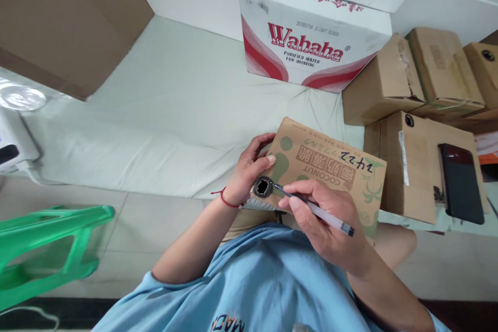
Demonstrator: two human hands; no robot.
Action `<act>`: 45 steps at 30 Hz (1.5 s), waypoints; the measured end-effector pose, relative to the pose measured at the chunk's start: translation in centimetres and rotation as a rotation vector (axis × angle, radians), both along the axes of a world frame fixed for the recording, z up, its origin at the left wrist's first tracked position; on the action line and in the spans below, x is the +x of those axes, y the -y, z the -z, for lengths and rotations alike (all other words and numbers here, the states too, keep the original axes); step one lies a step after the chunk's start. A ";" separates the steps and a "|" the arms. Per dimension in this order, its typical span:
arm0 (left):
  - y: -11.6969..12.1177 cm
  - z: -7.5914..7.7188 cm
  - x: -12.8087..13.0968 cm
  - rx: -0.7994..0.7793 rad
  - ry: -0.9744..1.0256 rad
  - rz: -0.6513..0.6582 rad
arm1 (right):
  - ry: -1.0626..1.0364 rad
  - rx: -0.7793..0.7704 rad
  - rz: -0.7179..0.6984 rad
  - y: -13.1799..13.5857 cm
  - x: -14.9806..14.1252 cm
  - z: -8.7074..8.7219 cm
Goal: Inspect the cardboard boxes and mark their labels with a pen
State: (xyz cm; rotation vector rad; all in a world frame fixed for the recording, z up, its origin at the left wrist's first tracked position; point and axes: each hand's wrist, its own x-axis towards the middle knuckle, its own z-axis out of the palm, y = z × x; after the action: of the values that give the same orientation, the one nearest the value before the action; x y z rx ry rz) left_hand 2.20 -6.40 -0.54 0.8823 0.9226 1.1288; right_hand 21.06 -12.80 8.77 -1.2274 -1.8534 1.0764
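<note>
A brown cardboard box (321, 158) with green coconut and palm prints and handwritten black digits lies tilted in front of my body. My left hand (251, 168) grips its left edge, thumb on the top face and fingers curled round the far side. Near the box's lower left corner is a black-ringed dark patch (263, 187), which looks like a ragged hole. A pen (326, 216) with a clear barrel sits pinched in my right hand (329, 220). Its tip is at the right rim of the black ring. The heel of this hand is over the box's lower part.
A white and red Wahaha water carton (311, 52) stands at the back of the cloth-covered table (163, 104). Several brown boxes (443, 72) crowd the right side, one bearing a black phone (461, 181). A green stool (58, 249) is at the lower left.
</note>
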 end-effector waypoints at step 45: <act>0.0 -0.1 -0.2 0.002 -0.040 0.002 | 0.079 0.047 -0.175 -0.7 -0.8 -0.1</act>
State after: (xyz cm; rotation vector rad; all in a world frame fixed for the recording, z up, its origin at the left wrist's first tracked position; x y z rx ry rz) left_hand 2.02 -6.41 -0.47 0.9100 0.9533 1.1142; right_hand 20.27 -12.11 8.90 -1.1115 -2.0663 1.0836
